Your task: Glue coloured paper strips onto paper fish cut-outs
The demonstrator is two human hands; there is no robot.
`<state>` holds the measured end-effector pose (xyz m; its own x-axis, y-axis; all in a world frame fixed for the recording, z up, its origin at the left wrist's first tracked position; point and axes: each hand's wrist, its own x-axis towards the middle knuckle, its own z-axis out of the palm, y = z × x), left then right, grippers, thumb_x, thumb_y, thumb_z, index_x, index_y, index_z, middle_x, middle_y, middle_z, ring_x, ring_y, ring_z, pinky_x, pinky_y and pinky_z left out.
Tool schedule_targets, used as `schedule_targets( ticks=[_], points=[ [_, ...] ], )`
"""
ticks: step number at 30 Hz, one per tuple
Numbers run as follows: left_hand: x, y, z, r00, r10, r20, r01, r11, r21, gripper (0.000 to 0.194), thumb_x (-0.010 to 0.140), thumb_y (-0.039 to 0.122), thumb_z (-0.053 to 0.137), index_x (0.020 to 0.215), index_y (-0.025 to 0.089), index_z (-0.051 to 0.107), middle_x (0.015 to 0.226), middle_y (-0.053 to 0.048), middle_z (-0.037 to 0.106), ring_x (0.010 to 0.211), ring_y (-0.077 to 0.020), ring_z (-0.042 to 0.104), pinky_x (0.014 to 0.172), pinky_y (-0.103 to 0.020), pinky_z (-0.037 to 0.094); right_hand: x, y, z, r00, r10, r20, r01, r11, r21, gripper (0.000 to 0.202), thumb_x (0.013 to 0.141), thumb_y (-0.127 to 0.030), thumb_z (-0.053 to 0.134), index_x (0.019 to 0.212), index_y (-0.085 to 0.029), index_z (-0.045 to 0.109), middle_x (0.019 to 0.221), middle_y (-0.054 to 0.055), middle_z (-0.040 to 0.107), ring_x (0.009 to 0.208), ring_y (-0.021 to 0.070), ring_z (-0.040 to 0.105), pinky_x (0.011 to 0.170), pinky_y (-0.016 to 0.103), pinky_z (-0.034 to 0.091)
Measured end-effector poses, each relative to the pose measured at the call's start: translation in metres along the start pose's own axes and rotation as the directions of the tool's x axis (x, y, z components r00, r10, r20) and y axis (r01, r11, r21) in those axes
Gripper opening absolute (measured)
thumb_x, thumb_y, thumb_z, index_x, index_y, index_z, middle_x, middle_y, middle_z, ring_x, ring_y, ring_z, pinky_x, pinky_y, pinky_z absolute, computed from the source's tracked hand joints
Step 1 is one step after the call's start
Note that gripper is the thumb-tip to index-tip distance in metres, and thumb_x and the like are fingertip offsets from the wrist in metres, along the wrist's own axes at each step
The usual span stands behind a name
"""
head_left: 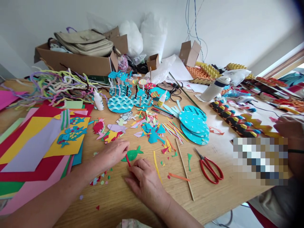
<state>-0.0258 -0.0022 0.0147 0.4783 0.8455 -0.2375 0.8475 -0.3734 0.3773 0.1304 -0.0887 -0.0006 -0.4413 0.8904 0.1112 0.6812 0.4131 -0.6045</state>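
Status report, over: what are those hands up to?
Left hand, right hand: both pinching red strip. Green fish beside strip. Scraps scattered nearby; scissors off right.

Both hands (148, 179) pinching red paper strip (128, 160), green paper fish (134, 155), red-handled scissors (205, 159)

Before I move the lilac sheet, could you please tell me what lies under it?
Yellow paper and red paper show beneath the lilac sheet; anything fully covered there cannot be seen.

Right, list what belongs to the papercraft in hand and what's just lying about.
Likely part of it: red strip, green fish, scissors, paper sheets, scraps.

Likely just lying about: satchel, flask, white sacks.
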Motion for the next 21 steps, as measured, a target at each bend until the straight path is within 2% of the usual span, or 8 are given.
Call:
schedule_targets(
  ticks=[5,8,11,14,21],
  points=[
    [0.001,-0.002,0.001,1.000,0.013,0.002,-0.013,1.000,0.017,0.018,0.072,0.006,0.042,0.061,0.018,0.049,0.068,0.001,0.052,0.066,-0.0133,0.048,0.055,-0.023,0.030,0.005,-0.006,-0.012,0.996,0.068,0.059,-0.066,0.997,-0.043,0.017,0.084,-0.019,0.048,0.077,-0.018,0.063,0.081,0.004,0.058,0.076,0.0144,0.053,0.069,0.024,0.041],
    [0.003,-0.005,0.002,1.000,0.020,0.009,-0.020,1.000,0.020,0.018,0.073,0.007,0.044,0.060,0.018,0.050,0.066,0.001,0.052,0.065,-0.0137,0.048,0.053,-0.023,0.029,0.015,-0.009,-0.020,0.982,0.139,0.129,-0.127,0.987,-0.099,0.022,0.085,-0.014,0.043,0.081,-0.018,0.064,0.081,0.004,0.061,0.071,0.0129,0.056,0.062,0.021,0.039],
    [0.004,-0.006,0.001,1.000,0.019,0.019,-0.019,1.000,0.015,0.017,0.072,0.007,0.046,0.059,0.018,0.052,0.064,0.001,0.052,0.062,-0.0132,0.048,0.052,-0.023,0.028,0.029,-0.011,-0.024,0.966,0.185,0.181,-0.157,0.975,-0.161,0.025,0.087,-0.017,0.041,0.082,-0.018,0.065,0.080,0.004,0.065,0.074,0.0141,0.059,0.062,0.021,0.037],
    [0.005,-0.007,0.000,1.000,0.013,0.028,-0.014,1.000,0.005,0.016,0.072,0.008,0.048,0.060,0.018,0.053,0.063,0.001,0.053,0.059,-0.0129,0.048,0.050,-0.023,0.027,0.042,-0.009,-0.023,0.957,0.195,0.216,-0.154,0.970,-0.190,0.027,0.087,-0.019,0.040,0.081,-0.018,0.066,0.082,0.005,0.068,0.075,0.0147,0.061,0.062,0.021,0.037],
    [0.001,-0.005,-0.004,0.999,0.012,0.040,-0.011,1.000,-0.024,0.014,0.073,0.010,0.050,0.064,0.018,0.057,0.067,0.001,0.058,0.066,-0.0134,0.052,0.053,-0.021,0.031,0.055,-0.005,-0.012,0.955,0.201,0.219,-0.154,0.965,-0.214,0.027,0.086,-0.019,0.040,0.086,-0.018,0.067,0.085,0.006,0.070,0.077,0.0149,0.062,0.061,0.022,0.036]
  ],
)
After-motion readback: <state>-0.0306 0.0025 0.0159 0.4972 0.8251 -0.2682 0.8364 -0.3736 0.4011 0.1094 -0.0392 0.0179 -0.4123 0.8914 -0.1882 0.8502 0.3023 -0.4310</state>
